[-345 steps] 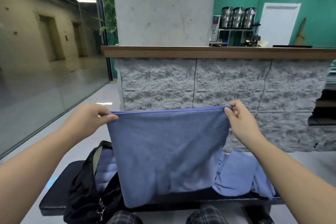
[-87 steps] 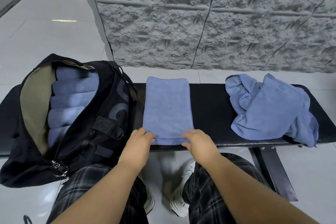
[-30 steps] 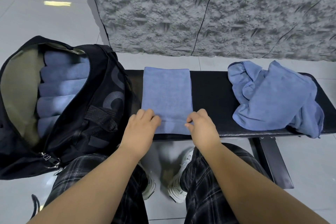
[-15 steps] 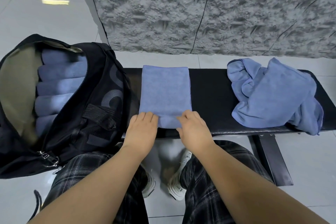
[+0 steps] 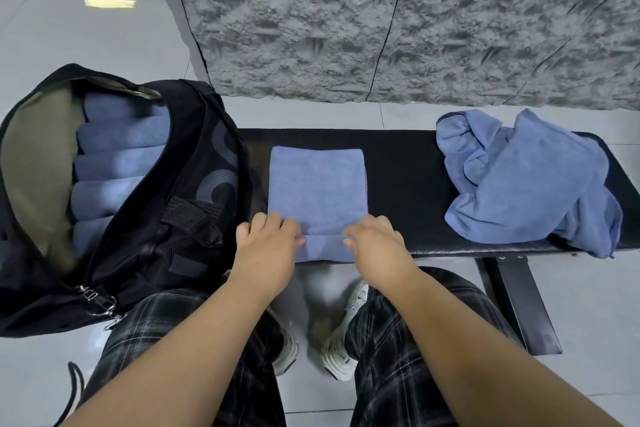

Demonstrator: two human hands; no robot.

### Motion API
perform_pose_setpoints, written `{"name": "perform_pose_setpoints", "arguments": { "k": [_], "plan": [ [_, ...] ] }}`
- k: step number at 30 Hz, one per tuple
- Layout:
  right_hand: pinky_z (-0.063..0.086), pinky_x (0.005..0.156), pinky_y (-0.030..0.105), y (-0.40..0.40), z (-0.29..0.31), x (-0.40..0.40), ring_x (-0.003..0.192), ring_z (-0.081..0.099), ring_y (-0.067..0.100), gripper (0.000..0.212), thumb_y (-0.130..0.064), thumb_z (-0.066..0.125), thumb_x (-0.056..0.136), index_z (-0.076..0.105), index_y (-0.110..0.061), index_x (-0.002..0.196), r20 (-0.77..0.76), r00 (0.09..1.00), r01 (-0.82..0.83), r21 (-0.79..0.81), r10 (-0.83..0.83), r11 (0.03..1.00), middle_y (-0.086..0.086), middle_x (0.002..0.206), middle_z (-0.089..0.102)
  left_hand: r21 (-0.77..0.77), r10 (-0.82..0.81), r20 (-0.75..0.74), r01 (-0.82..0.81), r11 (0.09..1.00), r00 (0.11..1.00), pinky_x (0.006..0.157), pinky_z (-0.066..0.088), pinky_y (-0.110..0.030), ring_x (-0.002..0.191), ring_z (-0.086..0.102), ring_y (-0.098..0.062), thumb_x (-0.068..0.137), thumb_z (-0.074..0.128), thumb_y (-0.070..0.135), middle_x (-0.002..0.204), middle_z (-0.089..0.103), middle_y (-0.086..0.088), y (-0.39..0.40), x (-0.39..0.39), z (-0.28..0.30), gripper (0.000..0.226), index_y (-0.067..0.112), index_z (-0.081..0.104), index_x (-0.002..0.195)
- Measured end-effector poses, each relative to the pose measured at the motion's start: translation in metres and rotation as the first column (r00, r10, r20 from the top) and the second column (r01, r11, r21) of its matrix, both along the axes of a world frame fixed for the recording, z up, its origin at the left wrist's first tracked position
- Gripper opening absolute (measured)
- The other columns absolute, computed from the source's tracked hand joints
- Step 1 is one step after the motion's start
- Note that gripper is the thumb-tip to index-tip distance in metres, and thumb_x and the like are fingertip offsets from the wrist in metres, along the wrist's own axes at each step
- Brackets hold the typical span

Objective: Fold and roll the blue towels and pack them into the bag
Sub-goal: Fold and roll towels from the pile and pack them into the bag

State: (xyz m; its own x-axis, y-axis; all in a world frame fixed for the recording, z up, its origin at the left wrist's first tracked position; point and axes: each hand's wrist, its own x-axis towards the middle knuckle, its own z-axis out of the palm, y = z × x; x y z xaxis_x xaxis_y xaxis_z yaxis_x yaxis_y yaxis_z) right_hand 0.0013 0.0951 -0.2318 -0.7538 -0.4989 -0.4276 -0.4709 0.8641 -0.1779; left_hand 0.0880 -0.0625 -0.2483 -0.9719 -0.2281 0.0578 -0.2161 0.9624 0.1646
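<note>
Both hands, left hand (image 5: 268, 246) and right hand (image 5: 375, 244), curled over the folded towel (image 5: 318, 189) at centre frame; its long axis ran straight away up-frame, the started roll equally near each.

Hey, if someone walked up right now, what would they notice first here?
Probably the two hands, left hand and right hand, rolling up the near end of a folded blue towel in the middle of the black bench. Next, the open black bag on the left, stuffed with rolled towels, and the crumpled towel pile on the right.
</note>
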Motion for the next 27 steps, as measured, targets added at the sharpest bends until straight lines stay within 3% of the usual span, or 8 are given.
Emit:
{"name": "perform_pose_setpoints", "arguments": {
  "k": [4, 8, 10, 13, 16, 21, 24, 27],
  "plan": [
    [0.027, 0.075, 0.029, 0.0, -0.003, -0.001, 0.1, 0.036, 0.018, 0.021, -0.025, 0.037, 0.101, 0.053, -0.019, 0.113, -0.017, 0.998, 0.06, -0.119, -0.063, 0.991, -0.002, 0.113, 0.048, -0.047, -0.147, -0.109, 0.143, 0.989, 0.983, 0.055, 0.029, -0.03, 0.066, 0.046, -0.023, 0.056, 0.068, -0.001, 0.073, 0.05, 0.0, 0.007, -0.004, 0.006, 0.033, 0.017, 0.054, 0.079],
    [0.028, 0.076, 0.028, 0.0, -0.003, -0.001, 0.094, 0.034, 0.016, 0.017, -0.029, 0.044, 0.099, 0.055, -0.018, 0.105, -0.076, 0.985, 0.138, -0.195, -0.155, 0.971, -0.002, 0.104, 0.046, -0.039, -0.169, -0.034, 0.168, 0.985, 0.985, 0.063, 0.039, -0.033, 0.075, 0.051, -0.022, 0.057, 0.079, 0.028, 0.08, 0.052, 0.001, 0.012, 0.002, 0.004, 0.036, 0.017, 0.057, 0.084],
    [0.029, 0.075, 0.028, -0.001, -0.003, -0.002, 0.093, 0.034, 0.017, 0.014, -0.028, 0.049, 0.097, 0.058, -0.017, 0.099, -0.123, 0.977, 0.143, -0.221, -0.173, 0.965, -0.003, 0.098, 0.042, -0.085, -0.165, 0.021, 0.166, 0.983, 0.986, 0.067, 0.034, -0.033, 0.078, 0.05, -0.023, 0.051, 0.082, 0.026, 0.084, 0.052, 0.0, 0.012, 0.001, 0.001, 0.046, 0.017, 0.057, 0.089],
    [0.03, 0.071, 0.029, -0.004, -0.001, 0.0, 0.085, 0.032, 0.018, 0.011, -0.007, 0.053, 0.091, 0.063, -0.011, 0.096, -0.172, 0.978, 0.068, -0.276, -0.119, 0.959, 0.002, 0.092, 0.047, -0.122, -0.156, 0.032, 0.158, 0.98, 0.987, 0.069, 0.028, -0.033, 0.078, 0.05, -0.024, 0.053, 0.082, 0.012, 0.085, 0.053, -0.001, 0.011, -0.006, -0.004, 0.051, 0.015, 0.054, 0.095],
    [0.042, 0.072, 0.036, -0.007, -0.001, 0.002, 0.085, 0.044, 0.026, 0.03, 0.011, 0.051, 0.079, 0.067, -0.004, 0.1, -0.174, 0.983, -0.006, -0.321, -0.053, 0.947, 0.01, 0.094, 0.057, -0.084, -0.151, 0.041, 0.154, 0.985, 0.988, 0.072, 0.03, -0.033, 0.078, 0.055, -0.025, 0.054, 0.082, 0.007, 0.084, 0.057, -0.001, 0.01, -0.008, -0.005, 0.049, 0.014, 0.057, 0.096],
    [0.029, 0.102, 0.029, -0.002, 0.001, 0.003, 0.115, 0.043, 0.021, 0.038, -0.026, 0.054, 0.089, 0.055, -0.016, 0.126, -0.137, 0.991, -0.023, -0.262, -0.014, 0.965, 0.0, 0.119, 0.053, 0.029, -0.133, -0.027, 0.133, 0.991, 0.991, 0.079, 0.03, -0.029, 0.073, 0.061, -0.024, 0.062, 0.082, 0.009, 0.077, 0.06, 0.0, 0.003, -0.013, -0.009, 0.033, 0.012, 0.063, 0.089],
    [0.014, 0.112, 0.029, 0.0, 0.001, 0.002, 0.127, 0.035, 0.017, 0.052, -0.034, 0.059, 0.089, 0.041, -0.023, 0.137, -0.085, 0.995, -0.055, -0.148, 0.043, 0.987, -0.004, 0.13, 0.046, 0.153, -0.089, 0.014, 0.086, 0.985, 0.996, 0.092, 0.029, -0.028, 0.096, 0.059, -0.024, 0.083, 0.067, 0.015, 0.097, 0.063, 0.001, 0.002, -0.013, -0.004, 0.023, 0.015, 0.061, 0.106],
    [0.024, 0.105, 0.028, -0.001, 0.008, -0.001, 0.116, 0.045, 0.019, 0.044, -0.033, 0.059, 0.091, 0.043, -0.02, 0.13, -0.065, 0.998, -0.001, -0.179, -0.011, 0.984, -0.001, 0.117, 0.055, 0.213, -0.077, 0.113, 0.052, 0.976, 0.991, 0.098, 0.022, -0.027, 0.118, 0.044, -0.016, 0.097, 0.045, 0.025, 0.121, 0.055, 0.007, 0.0, -0.014, 0.002, 0.03, 0.023, 0.048, 0.127]
  ]
}}
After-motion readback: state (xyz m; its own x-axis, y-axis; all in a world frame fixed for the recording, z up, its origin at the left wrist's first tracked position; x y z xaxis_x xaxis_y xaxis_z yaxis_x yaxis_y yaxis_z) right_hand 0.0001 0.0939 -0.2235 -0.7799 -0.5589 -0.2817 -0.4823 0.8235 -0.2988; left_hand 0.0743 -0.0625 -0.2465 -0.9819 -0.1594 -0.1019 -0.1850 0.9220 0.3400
